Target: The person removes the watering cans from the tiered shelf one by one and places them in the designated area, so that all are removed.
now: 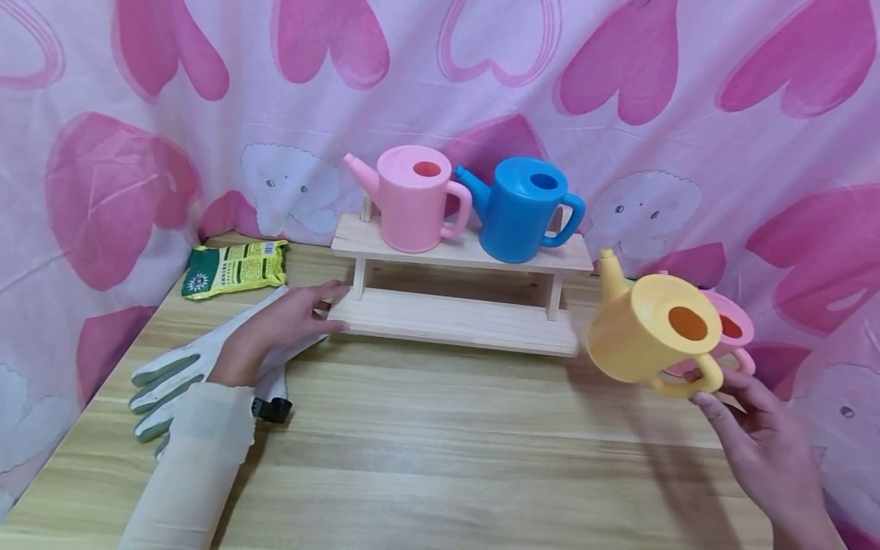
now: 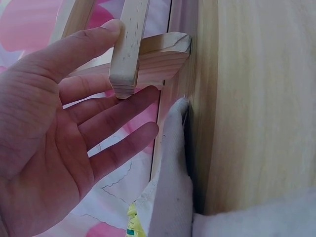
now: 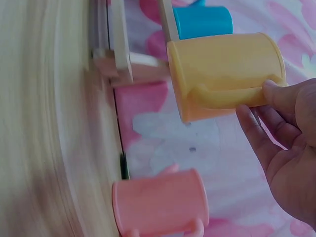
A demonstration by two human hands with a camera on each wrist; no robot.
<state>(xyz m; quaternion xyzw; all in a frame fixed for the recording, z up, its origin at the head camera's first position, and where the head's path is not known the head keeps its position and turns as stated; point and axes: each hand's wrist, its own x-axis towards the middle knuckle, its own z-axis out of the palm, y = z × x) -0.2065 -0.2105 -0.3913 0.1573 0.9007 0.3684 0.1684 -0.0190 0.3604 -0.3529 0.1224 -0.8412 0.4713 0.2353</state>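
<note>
By its handle, my right hand (image 1: 773, 435) pinches a yellow watering can (image 1: 642, 328), raised off the table with its spout pointing up and left. Behind it, a pink watering can (image 1: 739, 325) stands at the right, partly hidden. A two-tier wooden shelf (image 1: 461, 317) stands near the back; a lighter pink watering can (image 1: 412, 202) and a blue watering can (image 1: 519, 214) are on its upper board. My left hand (image 1: 285, 321) is at the shelf's left end, its thumb (image 2: 106, 34) touching the lower board and its other fingers loosely extended.
White gloves with grey-green fingertips (image 1: 165, 389) lie under my left forearm. Behind them at the back left is a yellow and green packet (image 1: 237, 267). A pink heart-patterned curtain (image 1: 412, 84) hangs along the back and sides of the wooden table (image 1: 440, 458).
</note>
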